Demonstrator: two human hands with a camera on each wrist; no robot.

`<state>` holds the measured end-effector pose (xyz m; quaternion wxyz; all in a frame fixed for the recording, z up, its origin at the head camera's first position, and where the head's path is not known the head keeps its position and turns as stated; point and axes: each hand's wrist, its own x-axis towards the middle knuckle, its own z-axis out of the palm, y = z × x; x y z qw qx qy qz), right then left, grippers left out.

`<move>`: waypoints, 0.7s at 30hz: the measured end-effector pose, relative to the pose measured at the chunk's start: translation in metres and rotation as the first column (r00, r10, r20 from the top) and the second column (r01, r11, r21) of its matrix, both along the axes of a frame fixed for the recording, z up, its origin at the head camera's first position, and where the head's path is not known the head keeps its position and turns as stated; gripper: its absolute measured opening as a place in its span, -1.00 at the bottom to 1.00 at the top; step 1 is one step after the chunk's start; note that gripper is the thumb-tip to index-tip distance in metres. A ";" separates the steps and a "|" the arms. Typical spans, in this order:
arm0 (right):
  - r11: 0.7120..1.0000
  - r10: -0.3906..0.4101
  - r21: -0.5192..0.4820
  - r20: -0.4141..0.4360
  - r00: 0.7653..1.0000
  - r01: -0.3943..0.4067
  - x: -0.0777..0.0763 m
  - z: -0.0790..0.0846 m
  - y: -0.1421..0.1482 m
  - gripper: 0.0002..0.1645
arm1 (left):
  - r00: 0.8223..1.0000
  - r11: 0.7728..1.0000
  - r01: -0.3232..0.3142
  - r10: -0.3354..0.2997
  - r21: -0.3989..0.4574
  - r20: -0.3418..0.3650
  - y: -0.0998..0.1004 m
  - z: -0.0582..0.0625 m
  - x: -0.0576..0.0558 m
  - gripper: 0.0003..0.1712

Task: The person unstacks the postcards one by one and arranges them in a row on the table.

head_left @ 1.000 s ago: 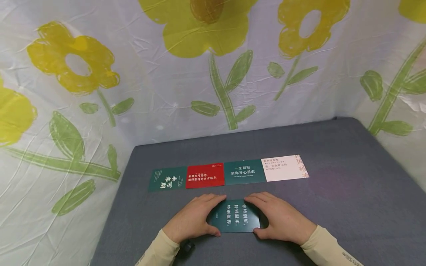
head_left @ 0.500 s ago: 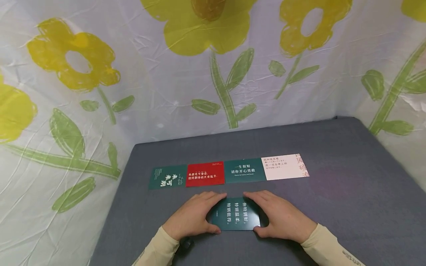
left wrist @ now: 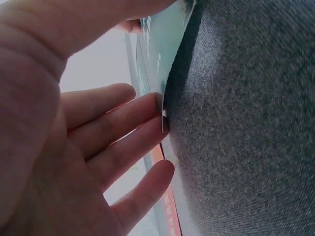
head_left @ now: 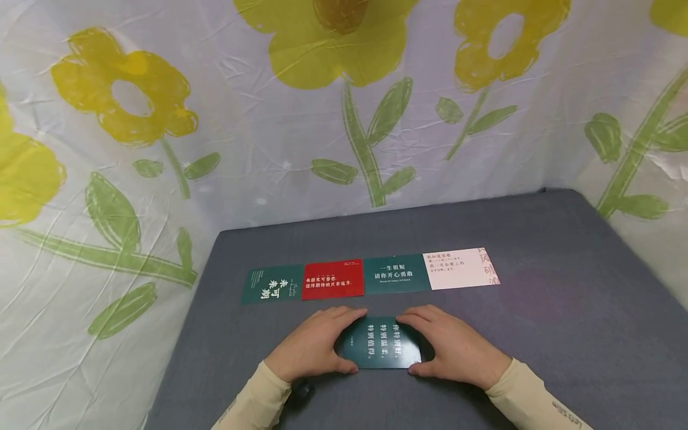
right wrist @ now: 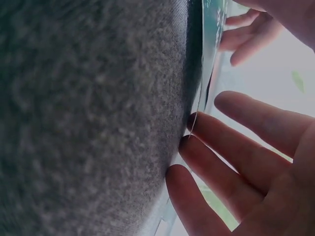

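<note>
Both hands hold a dark green postcard [head_left: 378,345] with white vertical writing, close over the table at its near middle. My left hand [head_left: 312,347] grips its left end, fingertips at the far edge and thumb at the near corner. At the right end my right hand [head_left: 459,351] mirrors this grip, its thumb at the near right corner. The left wrist view shows the card [left wrist: 165,46] standing slightly off the cloth, with fingertips at its edge. In the right wrist view, fingertips likewise meet the card's [right wrist: 210,34] thin edge.
Behind the hands lies a row of postcards: a green one [head_left: 273,284], a red one [head_left: 333,279], another green one [head_left: 396,273] and a pale pink one [head_left: 462,269]. The grey cloth-covered table [head_left: 564,286] backs onto a curtain [head_left: 258,119] printed with yellow flowers.
The head view has shifted slightly. Both hands keep the same grip on the green postcard, and the row behind stays put.
</note>
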<state>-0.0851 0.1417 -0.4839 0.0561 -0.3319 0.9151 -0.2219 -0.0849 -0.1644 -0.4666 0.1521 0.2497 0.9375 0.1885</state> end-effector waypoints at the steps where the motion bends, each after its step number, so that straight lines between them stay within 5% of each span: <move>1: 1.000 -0.001 0.000 -0.001 1.000 0.001 -0.001 0.000 0.001 -0.01 | 1.000 1.000 0.003 -0.003 -0.002 -0.008 0.001 0.000 -0.001 0.18; 11: 0.999 -0.046 -0.026 -0.037 0.998 0.045 -0.013 0.009 0.034 0.02 | 0.987 0.997 0.059 -0.067 -0.057 -0.144 0.042 0.001 -0.012 0.11; 21: 0.987 -0.155 0.024 -0.040 0.987 0.156 -0.046 0.020 0.099 0.08 | 0.945 0.985 0.116 -0.149 -0.128 -0.292 0.122 0.015 -0.061 0.12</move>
